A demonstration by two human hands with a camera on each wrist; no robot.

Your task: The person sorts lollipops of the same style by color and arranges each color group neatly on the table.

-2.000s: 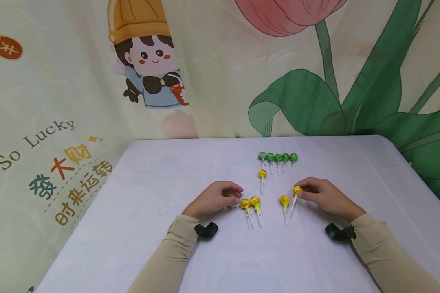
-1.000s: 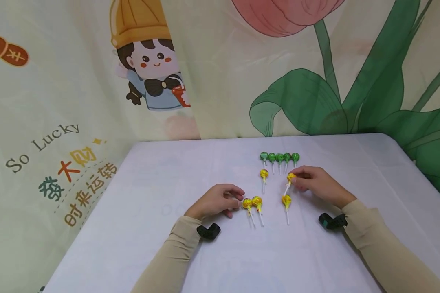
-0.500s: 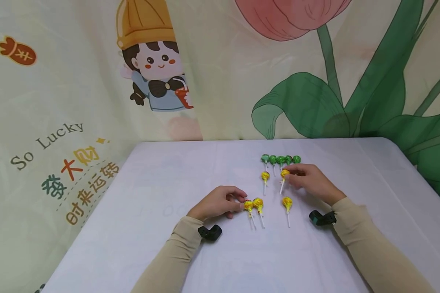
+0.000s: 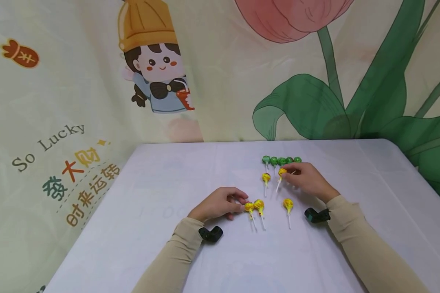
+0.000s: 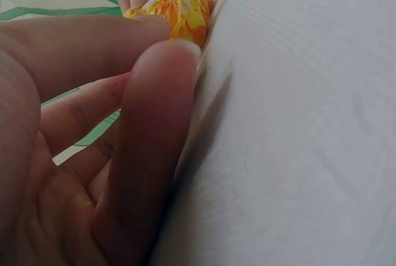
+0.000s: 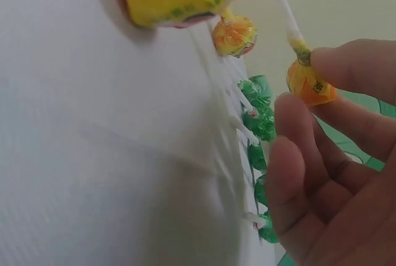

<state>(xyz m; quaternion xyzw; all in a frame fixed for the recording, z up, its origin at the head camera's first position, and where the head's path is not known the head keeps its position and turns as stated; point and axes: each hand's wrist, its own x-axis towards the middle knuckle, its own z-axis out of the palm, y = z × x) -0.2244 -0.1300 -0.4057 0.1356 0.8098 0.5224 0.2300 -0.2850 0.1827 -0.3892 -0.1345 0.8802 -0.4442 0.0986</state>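
My right hand (image 4: 308, 180) pinches a yellow lollipop (image 6: 311, 85) by its wrapped head between thumb and fingers, its stick slanting towards me in the head view. Beside it, to the left, lies another yellow lollipop (image 4: 266, 177). Just behind are several green lollipops (image 4: 273, 161) in a row, partly covered by the right fingertips in the head view. My left hand (image 4: 220, 202) rests on the table with loosely bent fingers, thumb tip right at the head of a yellow lollipop (image 4: 249, 206). Against that one lies a second yellow lollipop (image 4: 259, 205).
A single yellow lollipop (image 4: 288, 204) lies between the two hands, nearer the right. The white-covered table (image 4: 150, 244) ends at a printed cloth backdrop (image 4: 220, 73). A black wrist camera (image 4: 210, 234) is strapped to each sleeve.
My right hand has carried its yellow lollipop forward and left, from beside the single yellow one to next to the yellow one below the green row. The left hand stays put.
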